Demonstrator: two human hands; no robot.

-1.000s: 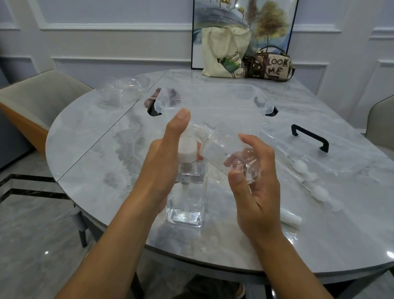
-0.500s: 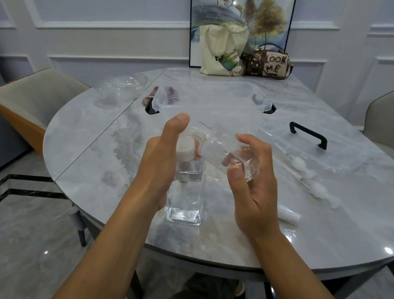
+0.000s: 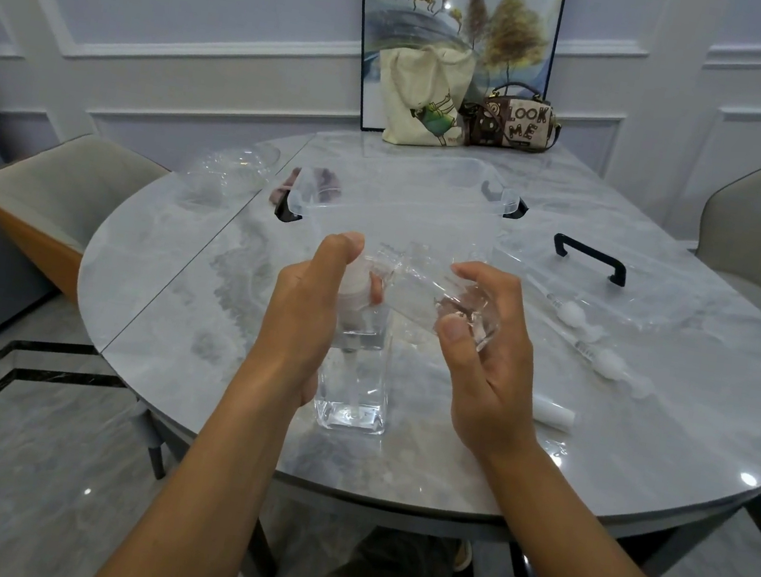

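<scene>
A clear square pump bottle [image 3: 354,385] with a white top stands on the marble table [image 3: 202,292] near its front edge, part full of clear liquid. My left hand [image 3: 304,314] grips its upper part, thumb up beside the white top. My right hand [image 3: 482,351] holds a small clear round bottle [image 3: 426,295] tilted on its side, its open neck pointing left at the top of the pump bottle.
A clear storage box [image 3: 404,208] with black clips stands behind the hands, its lid with a black handle [image 3: 590,259] to the right. Two white pump heads [image 3: 570,312] and a white cap [image 3: 554,413] lie right. Clear bottles [image 3: 229,169] and bags [image 3: 425,94] sit behind.
Both hands and the two bottles hold almost the same pose. Only the view shifts slightly.
</scene>
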